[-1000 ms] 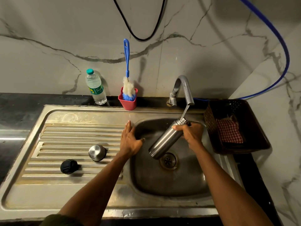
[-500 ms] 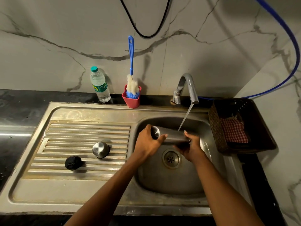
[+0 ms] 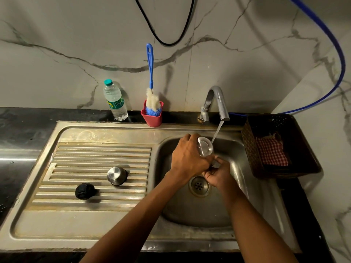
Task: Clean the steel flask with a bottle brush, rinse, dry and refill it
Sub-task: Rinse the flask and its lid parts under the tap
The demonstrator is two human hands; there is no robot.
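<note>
Two hands, the left hand [image 3: 187, 158] and right hand [image 3: 218, 174], fingers curled around the steel flask [image 3: 205, 149], hold it under the tap [image 3: 218, 103] stream, apparently to rinse it.

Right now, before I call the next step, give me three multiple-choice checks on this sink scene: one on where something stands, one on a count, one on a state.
1. Where does the bottle brush stand?
A. In the red cup at the wall
B. In the basin
C. In the basket

2. How many caps lie on the ribbed drainboard?
A. One
B. Two
C. Three

3. What state is the tap in?
A. Off
B. Running
C. Covered by a cloth

Answers:
1 A: the bristle head sits in the cup, the blue handle rises up the wall.
2 B: a steel cap and a black cap lie there.
3 B: a stream falls from the spout beside the steel flask, which the left hand and right hand grip over the basin.
</note>
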